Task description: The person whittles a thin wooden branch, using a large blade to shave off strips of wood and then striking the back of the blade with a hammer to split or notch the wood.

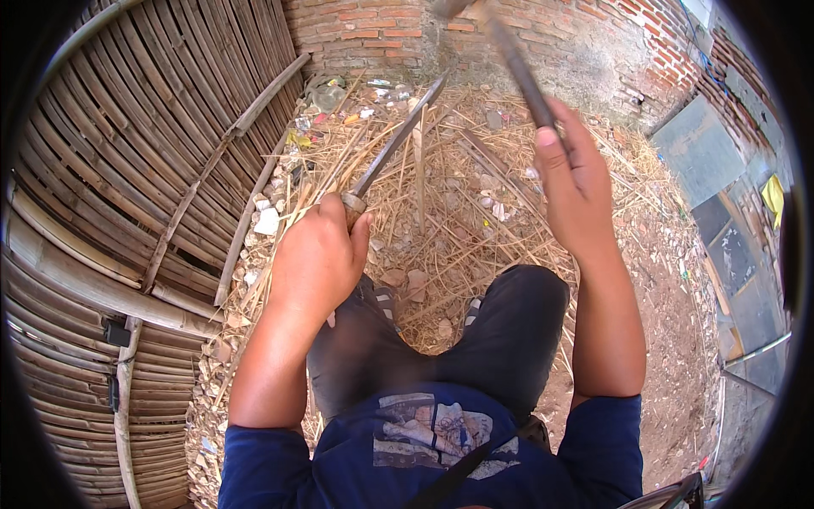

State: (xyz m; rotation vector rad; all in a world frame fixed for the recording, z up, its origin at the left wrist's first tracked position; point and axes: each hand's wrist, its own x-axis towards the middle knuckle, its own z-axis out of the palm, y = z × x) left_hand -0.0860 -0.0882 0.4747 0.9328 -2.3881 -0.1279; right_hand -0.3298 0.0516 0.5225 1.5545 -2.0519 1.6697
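My left hand (314, 254) is closed round the wooden handle of a long knife (397, 140). Its narrow grey blade slants up and away to the right, ending in a point near the foot of the brick wall. In my right hand (577, 191) is a hammer (519, 69), gripped low on its dark shaft and raised to the right of the blade. The hammer's head is blurred and partly cut off by the top edge. Knife and hammer are apart. Below both hands are my bent knees in dark trousers (517, 322).
Straw and split sticks (475, 220) litter the stony ground ahead. A bamboo slat wall (144, 161) stands close on the left, a brick wall (365, 34) at the far side. Grey sheets (699, 148) lean along the right. Bits of rubbish (326, 97) lie in the far left corner.
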